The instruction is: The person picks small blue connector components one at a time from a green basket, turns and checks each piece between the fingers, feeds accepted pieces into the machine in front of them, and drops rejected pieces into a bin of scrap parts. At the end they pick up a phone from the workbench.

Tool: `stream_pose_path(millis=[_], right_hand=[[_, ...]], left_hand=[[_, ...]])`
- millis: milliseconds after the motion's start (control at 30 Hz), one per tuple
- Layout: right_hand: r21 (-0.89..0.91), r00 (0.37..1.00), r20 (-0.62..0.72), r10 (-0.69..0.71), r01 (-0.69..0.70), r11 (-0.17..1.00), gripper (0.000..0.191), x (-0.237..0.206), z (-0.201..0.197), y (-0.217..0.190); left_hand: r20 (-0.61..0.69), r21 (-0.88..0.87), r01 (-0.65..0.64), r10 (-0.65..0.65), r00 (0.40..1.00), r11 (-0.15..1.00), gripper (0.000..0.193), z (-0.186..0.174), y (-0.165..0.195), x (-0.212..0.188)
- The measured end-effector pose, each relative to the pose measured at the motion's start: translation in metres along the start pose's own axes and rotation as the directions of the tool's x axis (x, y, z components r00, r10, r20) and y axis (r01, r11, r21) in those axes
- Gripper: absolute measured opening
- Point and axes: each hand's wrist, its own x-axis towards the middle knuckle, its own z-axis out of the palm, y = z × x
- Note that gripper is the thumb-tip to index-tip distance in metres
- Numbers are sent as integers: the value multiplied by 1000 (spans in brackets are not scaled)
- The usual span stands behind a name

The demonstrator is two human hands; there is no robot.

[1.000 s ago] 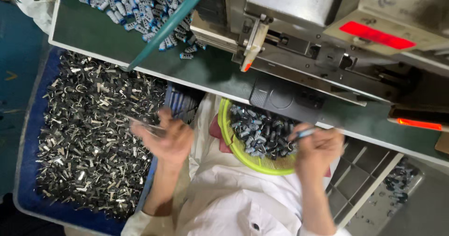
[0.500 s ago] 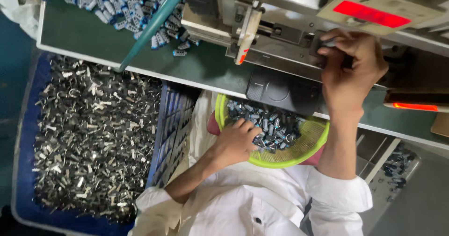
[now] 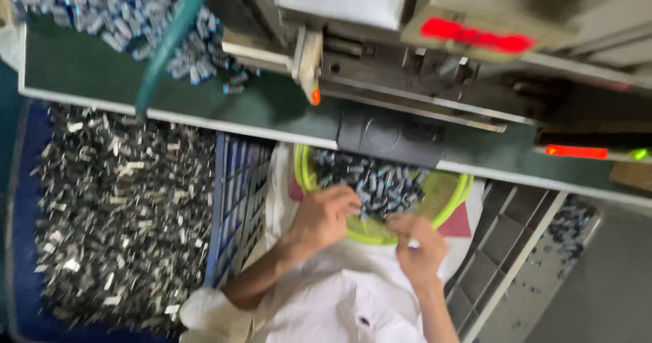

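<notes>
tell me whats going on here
A person in a white shirt sits at a machine bench with both hands in a yellow-green basket of small blue-grey parts on their lap. The left hand rests among the parts; the right hand pinches at the near rim. A blue crate of metal clips sits beside them.

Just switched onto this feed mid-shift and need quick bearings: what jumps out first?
Both hands meet over a yellow-green basket of small blue-grey parts at centre: the left hand rests on its near rim, the right hand pinches just beside it. To the left, a blue crate brims with shiny metal pieces. Above, a grey machine shows a glowing red display.
</notes>
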Motion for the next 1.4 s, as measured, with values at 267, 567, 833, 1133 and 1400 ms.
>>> stream_pose_path(millis=[267, 567, 833, 1133, 1400], right_hand=[[98, 996, 77, 56, -63, 993, 35, 23, -13, 24], [731, 810, 273, 518, -525, 436, 17, -9, 25, 9], [254, 962, -248, -118, 182, 950, 36, 17, -6, -20], [817, 913, -119, 389, -132, 561, 27, 14, 21, 7], [721, 940, -340, -8, 267, 639, 23, 113, -33, -16]], left_hand=[[142, -678, 260, -225, 964, 688, 16, 16, 18, 16], [98, -879, 180, -203, 974, 441, 22, 18, 29, -3], [50, -428, 31, -11, 999, 903, 18, 0, 51, 29], [19, -360, 151, -155, 988, 921, 9, -13, 53, 29], [84, -740, 326, -400, 913, 588, 19, -12, 30, 11]])
